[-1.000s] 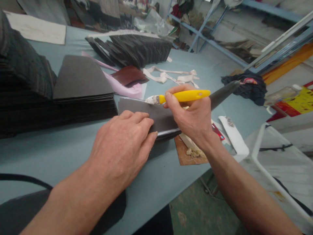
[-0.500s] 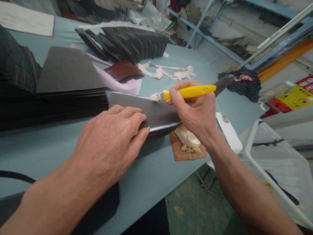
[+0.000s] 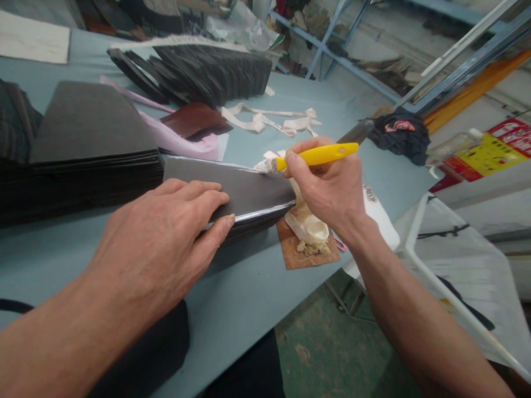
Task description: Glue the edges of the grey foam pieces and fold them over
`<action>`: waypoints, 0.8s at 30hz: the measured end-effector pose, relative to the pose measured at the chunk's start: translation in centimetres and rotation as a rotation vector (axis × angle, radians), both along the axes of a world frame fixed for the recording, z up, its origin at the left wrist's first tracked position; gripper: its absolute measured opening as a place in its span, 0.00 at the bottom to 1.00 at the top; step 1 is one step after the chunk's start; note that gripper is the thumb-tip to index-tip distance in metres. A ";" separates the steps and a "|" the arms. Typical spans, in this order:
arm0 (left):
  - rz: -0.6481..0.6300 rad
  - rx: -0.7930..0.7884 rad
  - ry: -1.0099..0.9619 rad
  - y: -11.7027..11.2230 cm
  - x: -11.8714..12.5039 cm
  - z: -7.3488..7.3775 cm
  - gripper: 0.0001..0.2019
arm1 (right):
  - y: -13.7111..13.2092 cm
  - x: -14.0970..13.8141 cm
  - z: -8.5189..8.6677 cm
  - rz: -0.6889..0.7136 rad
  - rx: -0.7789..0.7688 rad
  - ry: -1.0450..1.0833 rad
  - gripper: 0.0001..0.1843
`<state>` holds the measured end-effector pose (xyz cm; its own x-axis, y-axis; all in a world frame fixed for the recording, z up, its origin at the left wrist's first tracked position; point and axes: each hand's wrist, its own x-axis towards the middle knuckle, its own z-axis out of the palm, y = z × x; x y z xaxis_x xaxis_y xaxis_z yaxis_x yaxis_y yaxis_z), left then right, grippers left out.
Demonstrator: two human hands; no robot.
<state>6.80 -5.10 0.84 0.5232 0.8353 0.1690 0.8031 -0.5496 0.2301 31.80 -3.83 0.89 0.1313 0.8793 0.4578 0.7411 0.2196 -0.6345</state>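
My right hand (image 3: 327, 188) grips a brush with a yellow handle (image 3: 327, 155). Its whitish, coated bristles touch the far edge of the top dark grey panel (image 3: 257, 190), which lies on a stack of similar panels. White, wet-looking coating lines the panel's near and far edges. My left hand (image 3: 166, 226) rests on the panel's left part, palm down, fingers stretched out and thumb by the near edge. Below my right wrist, a cream-coated container (image 3: 313, 228) sits on a brown board (image 3: 290, 251), with crusty lumps beside it.
Left of my work stands a taller stack of dark panels (image 3: 91, 127). Fanned dark pieces (image 3: 215, 72), a pink cloth strip (image 3: 182, 138), a brown piece (image 3: 194, 119) and white strips (image 3: 286, 124) lie behind. A white-framed bin (image 3: 464, 265) stands off the table's right side.
The brush has moved rightward along the panel's far edge. My left hand keeps its place on the panel. The whole view has turned slightly right.
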 end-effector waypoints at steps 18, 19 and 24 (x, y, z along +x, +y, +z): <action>-0.002 -0.024 0.007 0.0 0.0 0.4 0.32 | -0.9 2.0 0.9 -0.136 -0.003 -0.085 0.11; -0.006 -0.022 0.004 0.0 0.0 0.4 0.32 | -1.0 2.0 1.1 -0.149 -0.008 -0.097 0.10; -0.020 0.002 -0.006 0.0 -0.2 0.4 0.31 | -1.4 2.2 1.7 -0.178 -0.026 -0.149 0.10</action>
<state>6.62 -5.13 1.29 0.5388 0.8243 0.1740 0.7906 -0.5660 0.2336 34.02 -5.28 2.59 0.2182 0.8602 0.4608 0.8526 0.0618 -0.5189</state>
